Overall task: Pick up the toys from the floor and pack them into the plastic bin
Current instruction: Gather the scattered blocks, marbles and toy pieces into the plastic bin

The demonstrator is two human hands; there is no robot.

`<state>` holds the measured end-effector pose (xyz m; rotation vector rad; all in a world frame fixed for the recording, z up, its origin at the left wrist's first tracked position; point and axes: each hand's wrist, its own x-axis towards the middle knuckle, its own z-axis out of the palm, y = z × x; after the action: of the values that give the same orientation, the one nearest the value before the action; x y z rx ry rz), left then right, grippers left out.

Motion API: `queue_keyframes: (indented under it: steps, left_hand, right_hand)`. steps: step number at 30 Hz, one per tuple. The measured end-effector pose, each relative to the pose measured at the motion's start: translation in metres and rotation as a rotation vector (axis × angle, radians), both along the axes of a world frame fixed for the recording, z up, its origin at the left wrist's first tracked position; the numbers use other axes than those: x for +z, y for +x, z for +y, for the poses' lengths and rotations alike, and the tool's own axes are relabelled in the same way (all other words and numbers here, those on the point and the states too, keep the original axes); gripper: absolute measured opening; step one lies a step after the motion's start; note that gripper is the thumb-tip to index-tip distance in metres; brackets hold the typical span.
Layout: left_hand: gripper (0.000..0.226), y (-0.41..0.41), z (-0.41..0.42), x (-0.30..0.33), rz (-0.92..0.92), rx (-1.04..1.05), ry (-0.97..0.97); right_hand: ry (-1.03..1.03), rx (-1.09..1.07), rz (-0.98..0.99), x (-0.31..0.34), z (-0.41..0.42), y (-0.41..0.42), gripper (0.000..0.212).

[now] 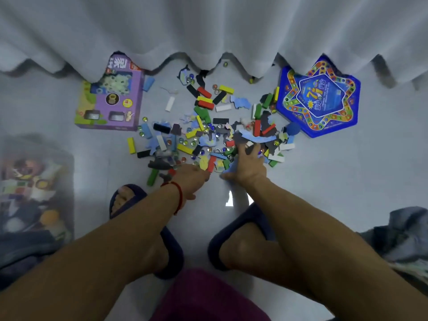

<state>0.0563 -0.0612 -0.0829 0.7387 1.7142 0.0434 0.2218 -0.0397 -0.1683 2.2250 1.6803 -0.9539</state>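
A pale, glossy tiled floor (324, 172) fills the view, with a faint grout line running through it and a small bright patch of reflected light (229, 200) near the middle. Along the top edge hangs a white curtain (208, 26), its wavy hem brushing the floor. Crumpled grey-blue cloth (403, 230) lies at the right edge.

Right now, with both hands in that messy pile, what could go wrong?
1. The glass marbles are round, so scooping may send some rolling under the curtain; one already lies at its hem.
2. The right hand reaches into a heaped mix of blocks and foam pieces; its grip may spill small bits.
3. The left hand works close to the slippers, so strays could get stepped on.
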Motion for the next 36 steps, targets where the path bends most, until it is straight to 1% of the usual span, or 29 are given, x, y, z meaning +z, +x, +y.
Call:
queue_keyframes:
  steps: [3,7,12,14,17,18,20,21,22,24,26,28,30,33,36]
  left_hand:
    - [0.009,0.002,0.004,-0.007,0.011,0.008,0.045]
    - [0.009,0.003,0.008,-0.007,-0.002,0.042,0.06]
    - [0.016,0.004,0.007,-0.005,-0.05,0.094,0.081]
    - [0.013,0.009,0.008,-0.005,-0.091,0.155,0.088]
    - [0.003,0.019,0.012,-0.003,-0.209,0.295,0.13]
    - [0.005,0.023,0.013,-0.003,-0.234,0.317,0.165]
    - [0.012,0.031,0.015,0.001,-0.295,0.321,0.177]
    - [0.015,0.035,0.014,0.003,-0.372,0.329,0.133]
    - [0.023,0.038,0.014,0.003,-0.489,0.361,0.064]
    - [0.043,0.035,0.009,-0.001,-0.734,0.488,-0.059]
    - [0.048,0.026,0.004,-0.01,-0.857,0.529,-0.072]
    - [0.044,0.021,0.0,-0.019,-0.886,0.521,-0.039]
    - [0.039,0.019,0.002,-0.022,-0.868,0.519,0.015]
    - [0.036,0.02,0.01,-0.028,-0.86,0.525,0.097]
    - [0.036,0.021,0.018,-0.034,-0.87,0.568,0.107]
  right_hand:
    - [0.154,-0.033,0.098,-0.018,0.001,-0.001,0.075]
    - [0.248,-0.146,0.258,-0.027,0.005,0.007,0.05]
    - [0.263,-0.243,0.361,-0.022,0.006,0.019,0.032]
    - [0.295,-0.278,0.403,-0.017,0.002,0.023,0.025]
    - [0.378,-0.343,0.436,-0.001,-0.006,0.028,0.026]
    - [0.415,-0.354,0.456,0.008,-0.009,0.027,0.027]
    - [0.42,-0.372,0.583,0.026,-0.016,0.02,0.027]
    - [0.408,-0.36,0.645,0.035,-0.02,0.014,0.027]
    - [0.391,-0.327,0.672,0.043,-0.023,0.009,0.024]
    - [0.35,-0.212,0.669,0.058,-0.027,0.0,0.017]
    - [0.327,-0.082,0.644,0.07,-0.027,-0.004,0.012]
    - [0.37,0.052,0.612,0.075,-0.025,-0.005,0.013]
    - [0.459,0.122,0.58,0.072,-0.021,-0.008,0.015]
    - [0.523,0.11,0.536,0.063,-0.013,-0.016,0.014]
    - [0.555,0.083,0.448,0.053,-0.004,-0.021,0.024]
